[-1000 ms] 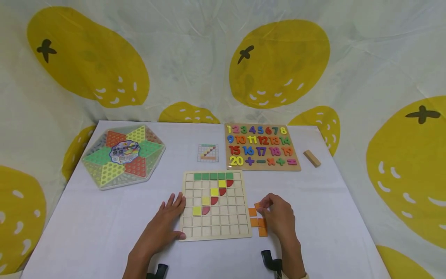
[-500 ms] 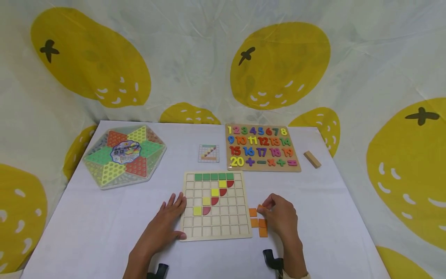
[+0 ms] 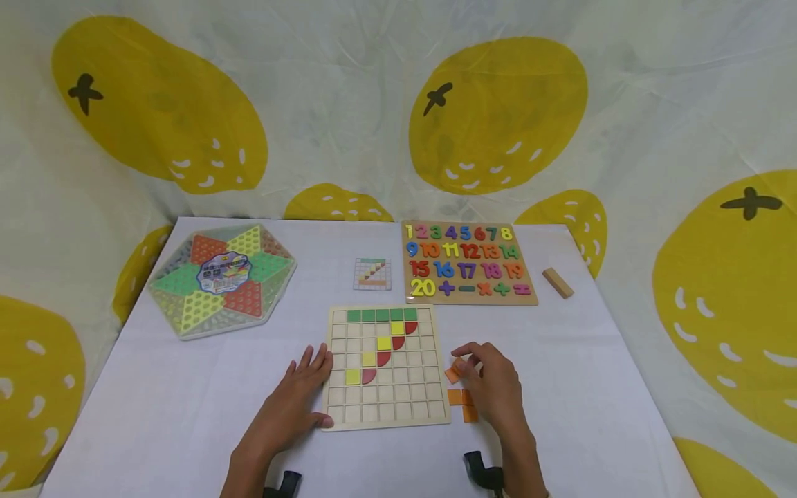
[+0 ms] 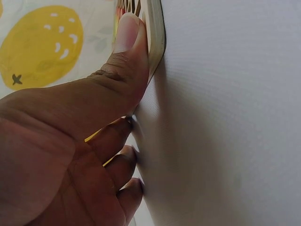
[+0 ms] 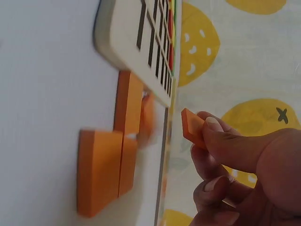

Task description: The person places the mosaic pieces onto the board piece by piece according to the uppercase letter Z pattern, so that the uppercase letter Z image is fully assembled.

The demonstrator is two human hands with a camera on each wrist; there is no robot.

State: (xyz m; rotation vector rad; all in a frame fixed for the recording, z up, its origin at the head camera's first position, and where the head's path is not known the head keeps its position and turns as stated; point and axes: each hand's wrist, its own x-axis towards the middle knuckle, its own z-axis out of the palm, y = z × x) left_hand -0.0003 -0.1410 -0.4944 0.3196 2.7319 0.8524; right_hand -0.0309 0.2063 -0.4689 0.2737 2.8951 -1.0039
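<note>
A wooden grid board [image 3: 386, 416] lies on the white table, with green squares [image 3: 382, 315] along its top row and yellow squares [image 3: 383, 343] beside red quarter-circles [image 3: 398, 343] stepping diagonally down. My left hand [image 3: 297, 391] rests at the board's left edge, fingers extended; in the left wrist view its thumb [image 4: 127, 35] presses on the board's corner. Right of the board, my right hand [image 3: 495, 384] pinches an orange square tile [image 5: 193, 127] between thumb and fingers, raised off the table. Several more orange tiles [image 5: 101, 169] lie by the board's right edge, one of them blurred.
Behind the board lies a small pattern card [image 3: 372, 274]. A number puzzle board [image 3: 468, 263] stands at the back right, with a wooden block [image 3: 557, 283] beside it. On the back left is a hexagonal star game board [image 3: 223, 280]. Black curved pieces [image 3: 482, 470] show near the wrists.
My right hand first shifts slightly right, then back left with the pinched tile. The upper-left loose orange tile has turned askew. My left hand stays in place.
</note>
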